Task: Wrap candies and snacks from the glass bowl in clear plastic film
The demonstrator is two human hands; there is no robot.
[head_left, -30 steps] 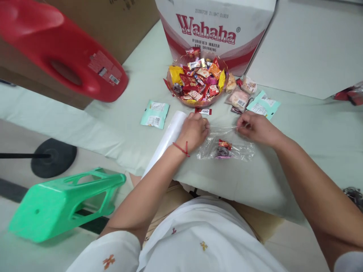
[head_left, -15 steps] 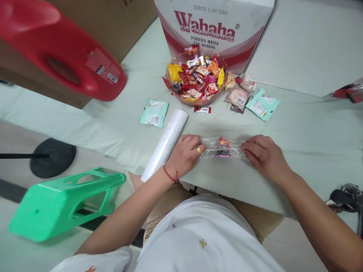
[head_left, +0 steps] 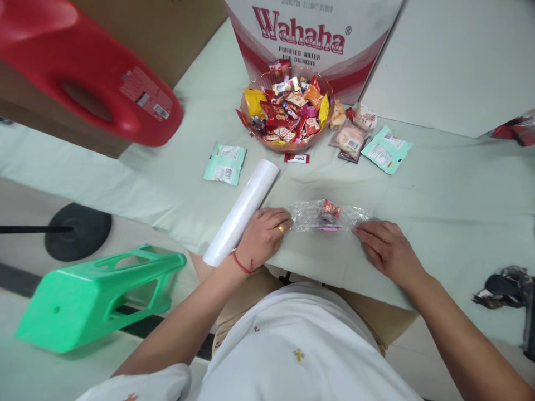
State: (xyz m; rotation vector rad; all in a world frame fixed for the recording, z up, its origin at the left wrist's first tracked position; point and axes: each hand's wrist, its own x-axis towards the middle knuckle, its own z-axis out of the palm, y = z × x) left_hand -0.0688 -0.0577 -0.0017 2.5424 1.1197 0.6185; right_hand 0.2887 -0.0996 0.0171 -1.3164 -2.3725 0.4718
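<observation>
A crumpled strip of clear plastic film [head_left: 307,217] lies on the cloth in front of me, around a few small wrapped candies [head_left: 331,209], one red and one dark with a pink edge. My left hand [head_left: 267,234], with a gold ring and a red string bracelet, has its fingers closed at the film's left end. At the right end, my right hand [head_left: 387,248] pinches the film's lower corner between thumb and fingers. A white roll [head_left: 242,211] lies slantwise beside my left hand, partly behind it.
A glass bowl [head_left: 286,146] full of candies stands before a Wahaha carton [head_left: 305,42]. Around it lie mint-green packets [head_left: 225,163], wrapped snacks [head_left: 349,139] and a red candy stick [head_left: 297,158]. A red jug [head_left: 125,106] and a green plastic stool [head_left: 79,301] are at left.
My left hand has drawn back to the left and slightly down. The film, stretched between my hands before, now lies looser and wider, with the candies still inside.
</observation>
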